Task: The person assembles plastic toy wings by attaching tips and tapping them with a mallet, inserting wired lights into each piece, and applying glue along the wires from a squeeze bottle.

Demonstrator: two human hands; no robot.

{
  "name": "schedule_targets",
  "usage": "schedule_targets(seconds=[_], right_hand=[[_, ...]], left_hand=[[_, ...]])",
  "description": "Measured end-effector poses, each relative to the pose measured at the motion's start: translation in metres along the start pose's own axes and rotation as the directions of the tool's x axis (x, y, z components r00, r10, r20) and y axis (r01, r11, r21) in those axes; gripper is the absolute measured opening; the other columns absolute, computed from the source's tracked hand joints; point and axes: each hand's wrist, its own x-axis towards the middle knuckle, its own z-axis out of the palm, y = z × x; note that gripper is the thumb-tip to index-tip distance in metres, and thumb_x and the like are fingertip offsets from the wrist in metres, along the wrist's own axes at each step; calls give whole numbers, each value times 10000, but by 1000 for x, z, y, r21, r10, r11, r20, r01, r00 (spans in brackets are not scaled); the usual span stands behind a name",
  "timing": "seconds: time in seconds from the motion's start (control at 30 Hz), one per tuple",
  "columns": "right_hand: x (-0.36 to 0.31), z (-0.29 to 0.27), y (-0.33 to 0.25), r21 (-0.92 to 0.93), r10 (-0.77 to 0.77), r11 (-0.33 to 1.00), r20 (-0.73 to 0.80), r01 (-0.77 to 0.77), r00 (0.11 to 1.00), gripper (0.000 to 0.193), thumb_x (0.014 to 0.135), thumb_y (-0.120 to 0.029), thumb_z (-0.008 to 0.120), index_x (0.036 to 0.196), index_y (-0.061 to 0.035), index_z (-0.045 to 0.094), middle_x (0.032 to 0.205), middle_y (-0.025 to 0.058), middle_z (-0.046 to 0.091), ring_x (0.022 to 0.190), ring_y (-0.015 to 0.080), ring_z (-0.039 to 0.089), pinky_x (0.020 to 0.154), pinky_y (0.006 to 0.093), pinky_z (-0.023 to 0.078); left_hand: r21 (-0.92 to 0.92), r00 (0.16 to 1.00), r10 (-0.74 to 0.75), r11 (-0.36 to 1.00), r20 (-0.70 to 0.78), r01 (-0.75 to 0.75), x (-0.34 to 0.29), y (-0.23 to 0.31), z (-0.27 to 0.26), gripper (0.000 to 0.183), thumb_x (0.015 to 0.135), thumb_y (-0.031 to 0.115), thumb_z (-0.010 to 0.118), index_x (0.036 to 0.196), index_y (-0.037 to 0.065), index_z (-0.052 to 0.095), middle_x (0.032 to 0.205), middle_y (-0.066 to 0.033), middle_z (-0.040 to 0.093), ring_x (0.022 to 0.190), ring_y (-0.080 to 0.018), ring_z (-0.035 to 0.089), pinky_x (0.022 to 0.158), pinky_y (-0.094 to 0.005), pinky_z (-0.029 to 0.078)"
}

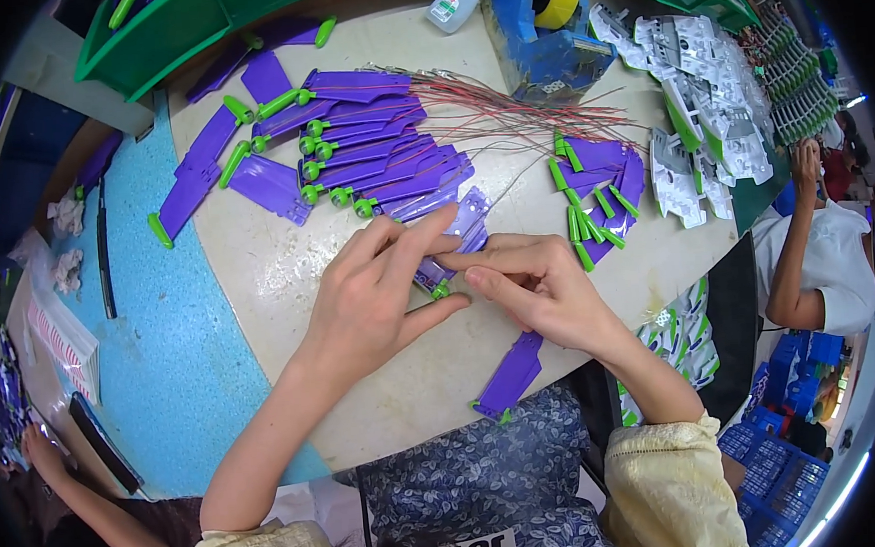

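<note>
Both hands meet over a purple plastic arm (pixel 425 275) with a green end, near the middle of the table. My left hand (pixel 364 293) curls around it from the left, thumb stretched beneath and fingers above. From the right, my right hand (pixel 549 287) pinches at the same piece, index finger and thumb close together; their exact grip is hidden. Another purple arm (pixel 509 377) reaches out below my right hand, and I cannot tell whether it is held. Just beyond lies a row of purple arms (pixel 379 137) with green ends and thin red and dark wires.
Loose purple pieces (pixel 191 173) lie left. Small green parts (pixel 585 226) rest on purple pieces to the right, near white-and-green shells (pixel 702 97). At the back stand a glue bottle (pixel 453 8), a blue tape dispenser (pixel 534 42) and green bins (pixel 158 40). Co-workers sit on both sides.
</note>
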Motion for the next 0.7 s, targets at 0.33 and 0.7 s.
schedule_targets(seconds=[0.33, 0.7], right_hand=[[6, -11, -4, -614, -452, 780, -424, 118, 785, 242, 853, -51, 701, 1090, -1, 696, 686, 89, 568, 505, 162, 541, 465, 304, 413], [59, -8, -47, -432, 64, 902, 133, 0, 989, 51, 714, 46, 593, 722, 74, 635, 630, 215, 647, 556, 377, 653, 564, 422, 535]], left_hand=[[266, 997, 30, 964, -67, -11, -13, 14, 9, 434, 682, 104, 822, 1086, 32, 678, 1000, -125, 560, 872, -257, 567, 682, -335, 511], [18, 988, -153, 988, -33, 154, -14, 8, 8, 876, 677, 124, 848, 1405, -57, 396, 1041, -178, 524, 924, -332, 536, 792, -414, 482]])
